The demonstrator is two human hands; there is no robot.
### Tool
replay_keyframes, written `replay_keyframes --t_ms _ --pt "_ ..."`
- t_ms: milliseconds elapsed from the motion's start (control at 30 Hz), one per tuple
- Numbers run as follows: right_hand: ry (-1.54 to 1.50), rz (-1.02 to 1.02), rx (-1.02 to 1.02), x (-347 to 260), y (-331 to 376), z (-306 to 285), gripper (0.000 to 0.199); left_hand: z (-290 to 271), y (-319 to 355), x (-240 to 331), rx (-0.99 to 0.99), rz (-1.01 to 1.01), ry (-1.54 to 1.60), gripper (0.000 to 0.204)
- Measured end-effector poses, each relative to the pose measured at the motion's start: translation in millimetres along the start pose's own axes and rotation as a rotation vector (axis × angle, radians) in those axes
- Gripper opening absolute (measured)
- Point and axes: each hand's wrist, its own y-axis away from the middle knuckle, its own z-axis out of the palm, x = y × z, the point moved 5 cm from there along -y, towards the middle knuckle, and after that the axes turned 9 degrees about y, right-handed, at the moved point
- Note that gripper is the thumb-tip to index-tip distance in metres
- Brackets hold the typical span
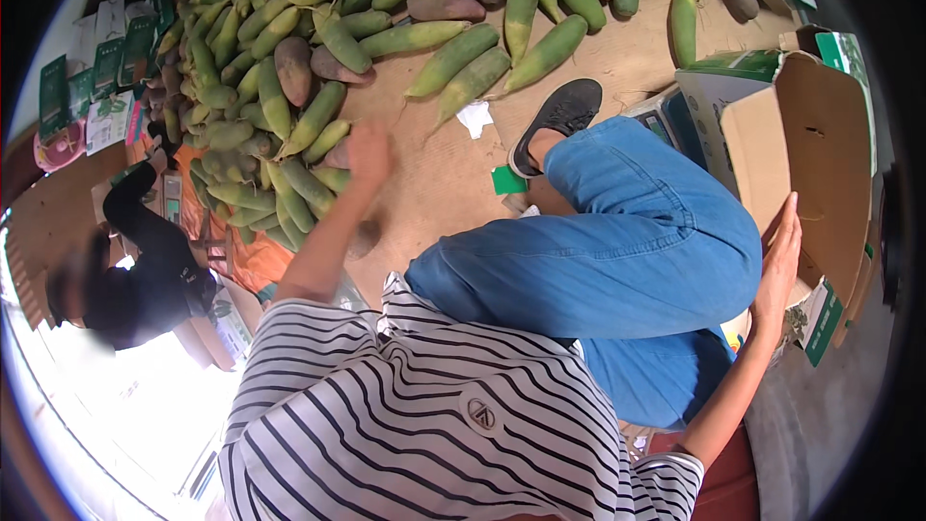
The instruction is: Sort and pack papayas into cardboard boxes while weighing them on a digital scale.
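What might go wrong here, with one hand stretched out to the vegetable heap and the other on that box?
1. The left hand reaches far out to the heap of long green vegetables; pulling one from the edge might set its neighbours rolling.
2. The right hand only lies flat against the open cardboard box, so the box may tip or slide.
3. The blurred left hand suggests a quick move, so a fumble is possible.

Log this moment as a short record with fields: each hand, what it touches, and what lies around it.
left hand: reaching out over the pile of green radishes, fingers blurred; whether it grips one cannot be told
right hand: flat against the side of the open cardboard box
floor: brown sheet, with purple sweet potatoes among the radishes
nearby: a second person in black at the left
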Motion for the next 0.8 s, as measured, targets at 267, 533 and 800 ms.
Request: replay_keyframes --t_ms 267,533,800 --pt "0.080 -0.062 0.078 12 -5 4 0.088 61 -9 -89 -0.280 0.103 -0.491 0.048" --pt "0.044 -0.057 0.096 13 -14 8 0.100 41 -18 -42 -0.311 0.056 -0.171 0.063" --pt "0.090 -0.076 0.076 20 0 7 0.104 -141 -26 190 0.268 0.432 0.942 0.075"
